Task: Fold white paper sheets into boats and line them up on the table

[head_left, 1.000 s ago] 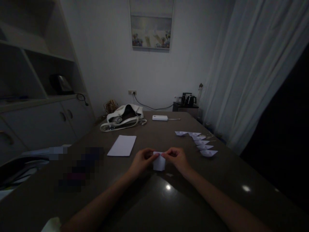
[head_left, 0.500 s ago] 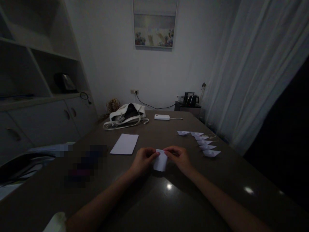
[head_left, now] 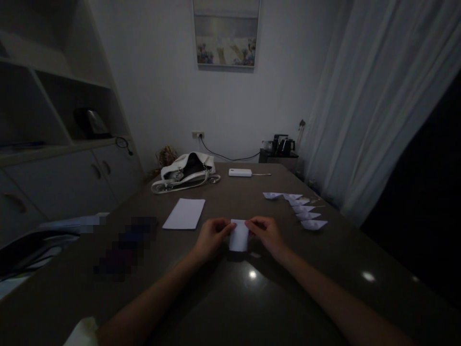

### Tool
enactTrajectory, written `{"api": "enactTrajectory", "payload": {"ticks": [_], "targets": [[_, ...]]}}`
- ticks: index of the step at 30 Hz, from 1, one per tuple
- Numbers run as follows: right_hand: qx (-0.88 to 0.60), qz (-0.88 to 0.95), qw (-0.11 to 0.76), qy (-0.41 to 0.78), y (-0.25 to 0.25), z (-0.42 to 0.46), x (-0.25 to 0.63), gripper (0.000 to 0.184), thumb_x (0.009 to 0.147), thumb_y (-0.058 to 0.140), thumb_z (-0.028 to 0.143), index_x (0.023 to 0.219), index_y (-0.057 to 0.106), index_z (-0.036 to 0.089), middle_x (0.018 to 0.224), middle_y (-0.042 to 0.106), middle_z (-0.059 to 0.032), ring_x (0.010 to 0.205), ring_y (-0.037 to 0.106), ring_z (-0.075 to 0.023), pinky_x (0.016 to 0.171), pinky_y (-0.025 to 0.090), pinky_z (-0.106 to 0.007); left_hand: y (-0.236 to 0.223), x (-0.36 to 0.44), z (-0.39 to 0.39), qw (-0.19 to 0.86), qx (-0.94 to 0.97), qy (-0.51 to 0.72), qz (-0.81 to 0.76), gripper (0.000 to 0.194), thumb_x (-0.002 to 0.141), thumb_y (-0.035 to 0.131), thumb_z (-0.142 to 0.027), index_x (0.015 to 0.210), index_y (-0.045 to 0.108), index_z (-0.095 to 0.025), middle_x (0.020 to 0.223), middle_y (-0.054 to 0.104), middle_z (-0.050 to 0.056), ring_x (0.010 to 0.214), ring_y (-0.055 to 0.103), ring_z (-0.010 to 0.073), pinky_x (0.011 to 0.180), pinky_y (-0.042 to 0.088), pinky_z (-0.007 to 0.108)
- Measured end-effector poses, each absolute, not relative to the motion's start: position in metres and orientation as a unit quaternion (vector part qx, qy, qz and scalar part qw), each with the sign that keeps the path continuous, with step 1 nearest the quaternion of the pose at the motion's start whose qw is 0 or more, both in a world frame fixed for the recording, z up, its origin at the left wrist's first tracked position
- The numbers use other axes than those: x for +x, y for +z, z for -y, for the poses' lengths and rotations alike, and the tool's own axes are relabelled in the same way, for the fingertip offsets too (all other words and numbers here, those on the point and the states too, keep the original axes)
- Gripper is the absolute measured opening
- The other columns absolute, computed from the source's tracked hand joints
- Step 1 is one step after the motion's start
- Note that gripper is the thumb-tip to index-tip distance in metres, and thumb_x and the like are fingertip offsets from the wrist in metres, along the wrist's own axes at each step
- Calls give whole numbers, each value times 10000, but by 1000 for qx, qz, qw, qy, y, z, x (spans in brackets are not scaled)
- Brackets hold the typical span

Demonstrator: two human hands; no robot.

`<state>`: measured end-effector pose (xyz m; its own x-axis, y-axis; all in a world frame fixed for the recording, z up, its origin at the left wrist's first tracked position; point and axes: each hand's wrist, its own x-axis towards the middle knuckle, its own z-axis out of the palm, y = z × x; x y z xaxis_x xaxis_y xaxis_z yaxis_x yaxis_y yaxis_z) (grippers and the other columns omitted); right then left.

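Observation:
A small folded white paper [head_left: 238,238] is held upright between my two hands, just above the dark table [head_left: 223,307]. My left hand [head_left: 213,235] pinches its upper left edge between thumb and fingers. On the upper right edge, my right hand [head_left: 267,234] grips it the same way. To the right stands a row of several folded paper boats [head_left: 314,225]. A stack of white paper sheets [head_left: 184,214] lies flat to the left, beyond my left hand.
A white handbag [head_left: 189,172] rests at the table's far left, with a white power bank [head_left: 240,172] and short cable right of it. Blurred-out dark items [head_left: 126,245] lie at left. A curtain [head_left: 345,125] hangs along the right side.
My thumbs have moved apart from the middle of the paper's top edge toward its two sides, so more of the paper shows. The view has shifted slightly.

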<state>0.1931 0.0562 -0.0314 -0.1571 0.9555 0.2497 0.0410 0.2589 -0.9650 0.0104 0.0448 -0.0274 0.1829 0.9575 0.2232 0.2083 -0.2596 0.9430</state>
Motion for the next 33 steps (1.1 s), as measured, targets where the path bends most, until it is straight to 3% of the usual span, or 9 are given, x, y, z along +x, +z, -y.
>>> {"api": "enactTrajectory", "payload": {"ticks": [15, 21, 26, 33], "targets": [[-383, 628, 489, 469, -26, -52, 194, 281, 697, 640, 390, 570, 541, 160, 522, 484, 34, 484, 427, -89, 478, 323, -217, -22, 16, -41, 506, 599, 458, -419, 368, 667, 676, -472, 733, 639, -112, 657, 636, 34, 606, 568, 144, 580, 412, 224], [-386, 643, 463, 473, -31, -52, 193, 346, 715, 625, 474, 621, 523, 157, 542, 489, 35, 470, 422, -77, 437, 311, -195, -23, 15, -42, 470, 610, 467, -436, 343, 674, 653, -456, 683, 612, -116, 603, 601, 17, 575, 551, 142, 546, 395, 221], [-387, 675, 380, 499, -39, -52, 192, 486, 764, 512, 604, 594, 519, 149, 489, 452, 36, 420, 408, -76, 389, 292, -194, -25, 12, -44, 434, 614, 481, -450, 322, 697, 635, -445, 677, 597, -126, 614, 593, 11, 591, 551, 146, 554, 393, 221], [-388, 704, 382, 456, -40, -53, 192, 480, 801, 518, 547, 531, 485, 151, 444, 416, 46, 407, 375, -61, 384, 255, -181, -23, 12, -43, 450, 610, 470, -452, 342, 684, 638, -471, 638, 566, -140, 571, 568, 3, 549, 533, 140, 529, 384, 222]]}}
